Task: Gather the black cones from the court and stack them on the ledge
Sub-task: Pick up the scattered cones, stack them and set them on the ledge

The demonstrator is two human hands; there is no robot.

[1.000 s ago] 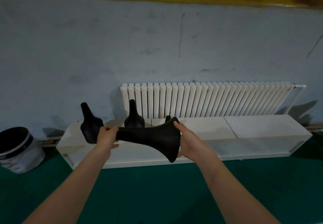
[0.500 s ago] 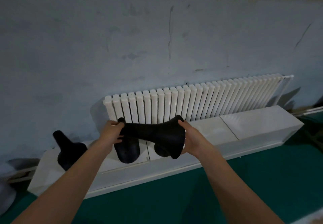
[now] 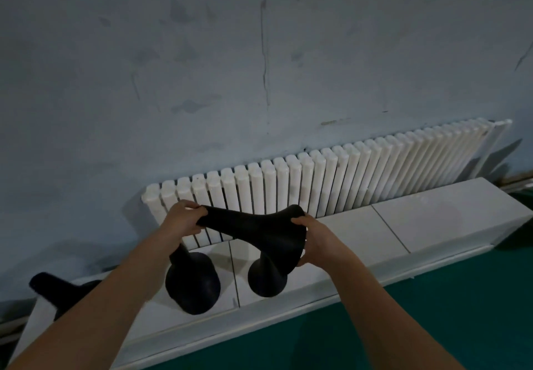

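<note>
In the middle of the frame the left hand [image 3: 184, 220] has its fingers curled round the narrow tip of the held cone [image 3: 256, 229]. The right hand [image 3: 315, 238] grips the wide rim of the same cone, with the thumb on top and the fingers under the edge. So both hands are clamped on one cone, which lies almost level between them, the tip to the left and the flared base to the right. It hangs in the air above the ledge [image 3: 432, 219] and in front of the radiator [image 3: 346, 179].

Directly below the hands, two other black cones are on the ledge. The second cone [image 3: 193, 287] is under the left wrist, and the forearm hides its neck partly. The third cone [image 3: 266, 281] is under the base of the held cone. Its neck goes up behind that base, and I cannot tell if the two touch. These two cones are near each other but apart. A fourth cone [image 3: 53, 289] is at the lower left of the frame, well apart from them, and the left arm covers part of it.

The ledge is white and runs from the lower left to the right edge of the frame. Behind it the white radiator stands against a pale blue wall [image 3: 259, 66] with stains and cracks. A green floor [image 3: 432, 329] fills the lower right.
</note>
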